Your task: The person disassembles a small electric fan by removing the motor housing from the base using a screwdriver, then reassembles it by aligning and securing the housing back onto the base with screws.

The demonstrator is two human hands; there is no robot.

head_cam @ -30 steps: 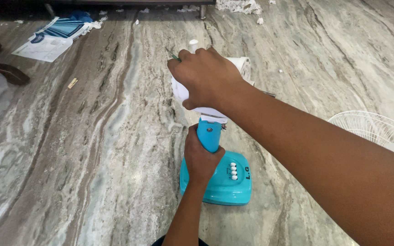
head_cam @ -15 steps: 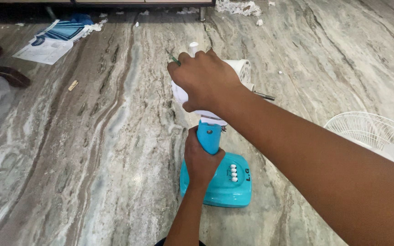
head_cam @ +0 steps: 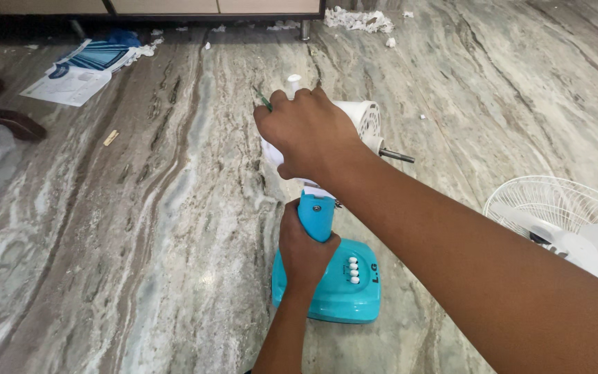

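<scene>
Fingers [head_cam: 297,239] around turquoise fan stand [head_cam: 316,216]

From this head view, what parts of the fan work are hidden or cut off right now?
- White motor housing: mostly hidden by the right hand.
- Green-tipped tool: only its tip shows past the fingers.
- Turquoise stand neck: lower part covered by the left hand.
- Fan guard: cut off by the right edge.

Just one view: head cam, worn by person, looking steeply down and forward over own arms at marble floor [head_cam: 140,228]. Pretty close, hands fill centre frame. Far edge reaches cabinet base [head_cam: 174,8] at top. No second view to overlap with.
</scene>
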